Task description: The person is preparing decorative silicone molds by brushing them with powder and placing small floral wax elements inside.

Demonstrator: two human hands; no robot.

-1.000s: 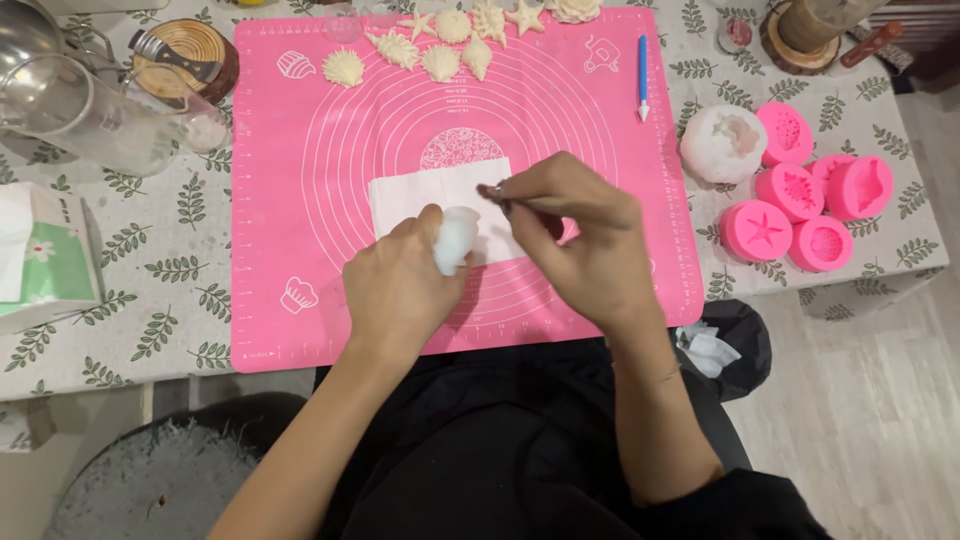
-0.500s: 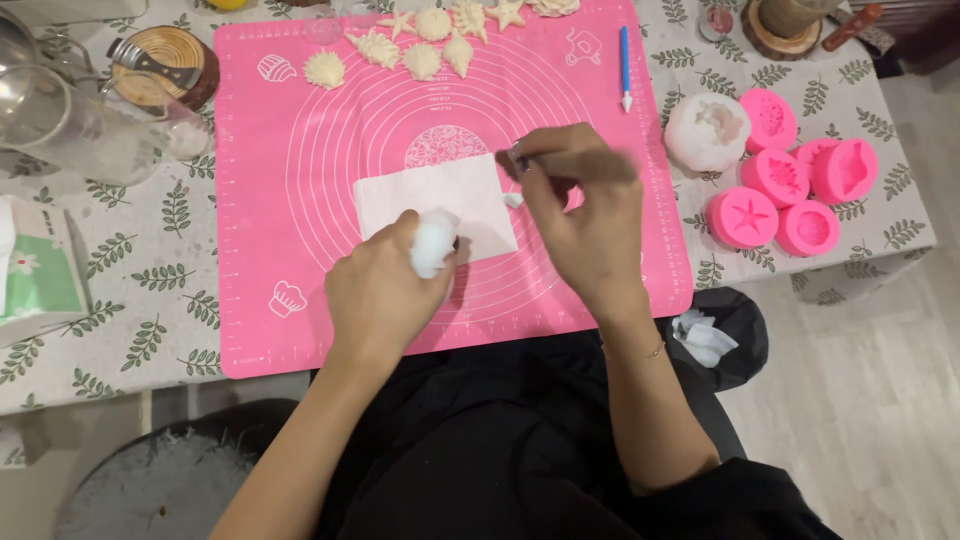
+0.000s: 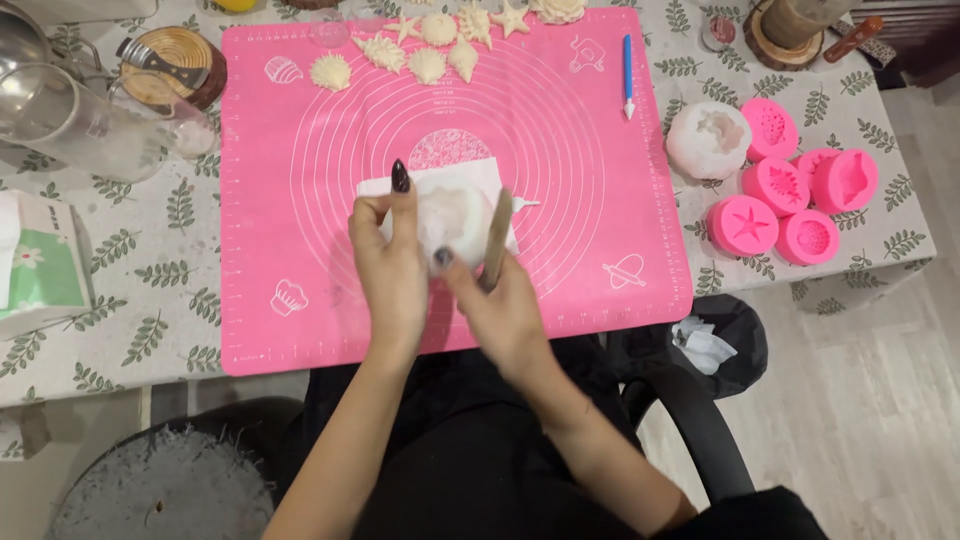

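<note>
Head view: the left hand (image 3: 392, 262) cups a pale, soft white lump (image 3: 450, 212) just above the white paper sheet (image 3: 478, 178) on the pink silicone mat (image 3: 300, 200), fingers curled round it so its face is steadied. The right hand (image 3: 500, 300) pinches a slim wooden-handled modelling tool (image 3: 496, 238) upright beside the lump, thumb touching it. Both forearms reach straight in over the counter (image 3: 150, 230).

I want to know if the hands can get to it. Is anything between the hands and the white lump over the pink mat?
Nothing visible is in the way. The left hand already grips the white lump, and the right hand touches it from below while holding a wooden stick. Both are above the pink mat.
</note>
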